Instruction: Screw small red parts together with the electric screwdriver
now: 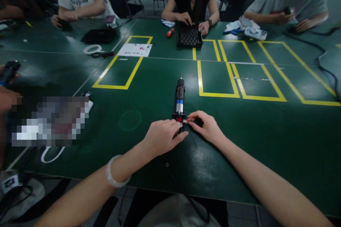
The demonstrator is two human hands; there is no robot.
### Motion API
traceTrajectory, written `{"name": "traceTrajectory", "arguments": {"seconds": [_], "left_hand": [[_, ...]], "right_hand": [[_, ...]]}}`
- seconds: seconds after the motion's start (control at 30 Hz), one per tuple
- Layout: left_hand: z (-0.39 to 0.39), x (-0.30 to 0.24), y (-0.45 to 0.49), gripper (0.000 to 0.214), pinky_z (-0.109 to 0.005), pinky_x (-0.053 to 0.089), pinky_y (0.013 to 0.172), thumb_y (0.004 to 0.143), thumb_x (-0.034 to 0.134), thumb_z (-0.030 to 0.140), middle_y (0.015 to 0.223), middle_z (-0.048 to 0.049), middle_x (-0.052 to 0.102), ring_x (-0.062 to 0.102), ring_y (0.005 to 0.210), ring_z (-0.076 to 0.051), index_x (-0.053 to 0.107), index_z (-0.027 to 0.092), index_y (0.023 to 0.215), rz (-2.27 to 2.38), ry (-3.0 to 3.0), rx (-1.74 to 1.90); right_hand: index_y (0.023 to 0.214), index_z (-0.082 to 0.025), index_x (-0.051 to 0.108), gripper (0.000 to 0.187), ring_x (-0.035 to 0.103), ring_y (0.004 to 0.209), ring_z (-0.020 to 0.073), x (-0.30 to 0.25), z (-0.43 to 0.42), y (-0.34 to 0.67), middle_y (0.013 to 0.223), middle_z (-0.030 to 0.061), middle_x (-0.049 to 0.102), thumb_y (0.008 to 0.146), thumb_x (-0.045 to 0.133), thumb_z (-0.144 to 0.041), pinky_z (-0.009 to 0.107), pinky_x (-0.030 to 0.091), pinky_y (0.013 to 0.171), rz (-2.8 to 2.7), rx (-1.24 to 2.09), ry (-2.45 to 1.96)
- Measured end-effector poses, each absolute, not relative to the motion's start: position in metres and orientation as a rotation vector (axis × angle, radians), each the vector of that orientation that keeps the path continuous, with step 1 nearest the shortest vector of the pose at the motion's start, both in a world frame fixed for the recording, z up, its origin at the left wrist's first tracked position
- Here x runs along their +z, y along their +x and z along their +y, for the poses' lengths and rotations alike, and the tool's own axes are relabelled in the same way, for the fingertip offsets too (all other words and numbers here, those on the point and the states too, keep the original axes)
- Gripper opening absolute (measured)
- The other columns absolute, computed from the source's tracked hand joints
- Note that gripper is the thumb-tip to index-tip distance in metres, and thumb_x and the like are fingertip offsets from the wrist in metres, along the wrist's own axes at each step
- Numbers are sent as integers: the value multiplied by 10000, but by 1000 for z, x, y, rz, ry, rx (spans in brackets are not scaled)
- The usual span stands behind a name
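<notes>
An electric screwdriver (180, 95) with its inner parts exposed lies on the green table, its thin bit pointing away from me. A silver motor body with a blue band shows in its middle. My left hand (163, 135) is closed around its near end, which the fingers partly cover. From the right side, my right hand (206, 126) pinches a small orange-red part (185, 121) at that near end, with thumb and forefinger together. Red and white bits show between the two hands; their exact kind is too small to tell.
Yellow tape rectangles (218, 95) mark the table ahead. Across it a person handles a black tray (189, 45), with a red screwdriver (171, 33) beside it. Other people sit left and right. A white sheet (135, 49) lies ahead left; a black cable (183, 193) hangs near my lap.
</notes>
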State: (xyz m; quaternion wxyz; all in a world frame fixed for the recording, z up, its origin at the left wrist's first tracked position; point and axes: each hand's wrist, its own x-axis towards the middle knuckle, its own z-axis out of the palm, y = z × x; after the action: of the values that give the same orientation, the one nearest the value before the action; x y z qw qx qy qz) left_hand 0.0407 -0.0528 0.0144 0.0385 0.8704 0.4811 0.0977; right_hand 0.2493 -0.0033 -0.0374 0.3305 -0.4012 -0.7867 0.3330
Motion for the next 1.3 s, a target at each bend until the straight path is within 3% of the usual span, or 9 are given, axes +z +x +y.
{"name": "traceTrajectory", "arguments": {"seconds": [0.07,0.13,0.2,0.27,0.63,1.17,1.3], "left_hand": [[-42,20,43,379,-328,455,695,974,410,477,882,-62,653,594,828,-211,603,164,881,1529,2660,397],[-30,21,48,324,-384,464,879,959,459,447,1047,-77,650,580,992,-231,614,166,995,1491,2695,475],[-20,19,52,290,-463,354,1081,934,514,415,1139,-77,633,547,1116,-243,622,174,1054,1419,2747,468],[-13,13,56,252,-523,215,1172,921,533,379,1116,-76,641,521,1183,-255,645,177,1021,1391,2782,407],[-17,7,37,161,-596,154,1186,892,573,322,1076,-60,662,488,1246,-274,677,202,919,1486,2765,376],[-13,12,-128,269,-627,-80,1140,922,485,436,1264,-44,654,416,1345,-303,668,273,1033,1848,2624,24],[-14,19,-160,309,-632,-67,1130,949,446,433,1301,-34,632,403,1351,-280,648,240,1082,1899,2605,-56]], "right_hand": [[998,-209,630,143,641,860,198,-36,-4,249,930,43,693,859,624,-178,361,513,809,-2070,876,-1033],[971,-209,626,112,639,870,201,-35,-4,250,926,42,692,863,611,-184,363,508,816,-2089,874,-1014],[963,-210,617,102,639,880,200,-34,-5,250,923,39,688,870,590,-178,361,504,825,-2089,884,-1003],[963,-215,604,112,644,880,191,-34,-5,250,924,33,686,881,555,-157,354,501,832,-2078,907,-997],[1000,-225,612,136,647,937,206,-34,-4,253,970,41,694,892,553,-167,369,495,867,-2106,904,-1008],[997,-220,628,136,654,911,199,-33,-5,254,955,42,696,905,543,-168,360,493,842,-2105,901,-1016],[1007,-223,628,144,656,916,200,-33,-4,254,963,42,695,906,540,-171,363,494,846,-2117,896,-1017]]}}
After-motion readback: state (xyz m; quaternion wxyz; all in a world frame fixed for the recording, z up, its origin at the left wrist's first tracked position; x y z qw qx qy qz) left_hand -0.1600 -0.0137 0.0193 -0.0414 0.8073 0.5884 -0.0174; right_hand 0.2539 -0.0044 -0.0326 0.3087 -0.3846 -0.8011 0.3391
